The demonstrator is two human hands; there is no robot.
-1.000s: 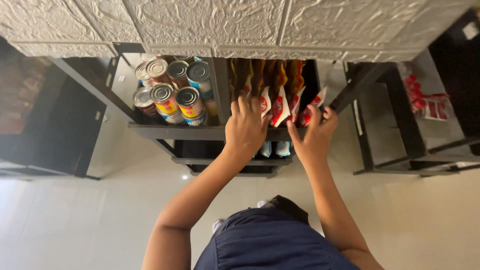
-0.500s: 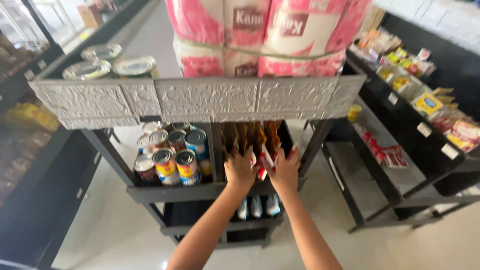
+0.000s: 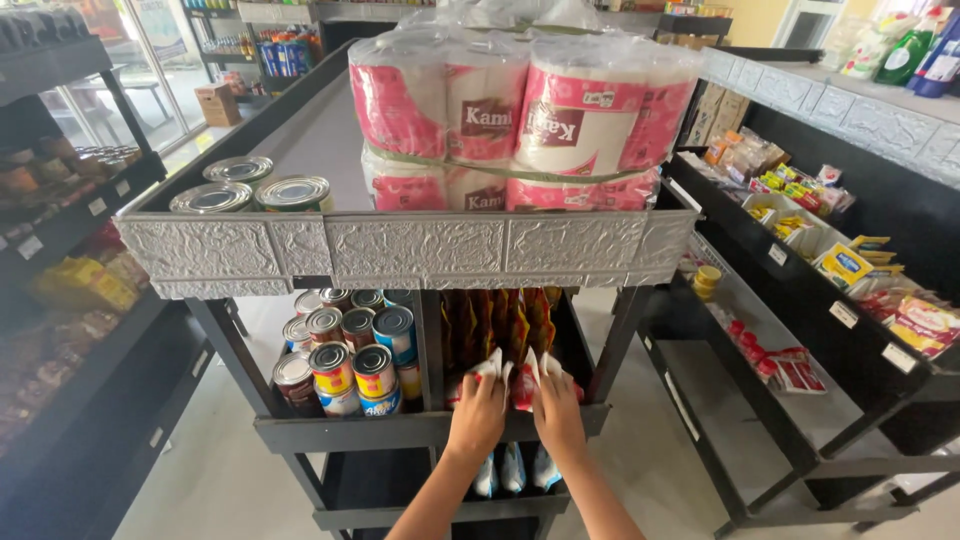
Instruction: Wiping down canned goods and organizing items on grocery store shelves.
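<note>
Red-and-white snack packets on the middle shelf at 6 o'clock, left hand and right hand side by side, fingers grasping the front packets, tin cans at 9 o'clock of the hands, pink toilet-roll pack at 12 o'clock above.

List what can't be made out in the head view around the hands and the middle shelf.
- Left hand and right hand: fingertips buried among the red sachets, so each grip is unclear.
- Sachet row behind: shadowed by the top shelf's embossed rim.
- Pouches on the lowest shelf: partly covered by both wrists and the shelf lip.
- Rear cans: cut off by that rim.
- Forearms: cropped by the bottom edge.
</note>
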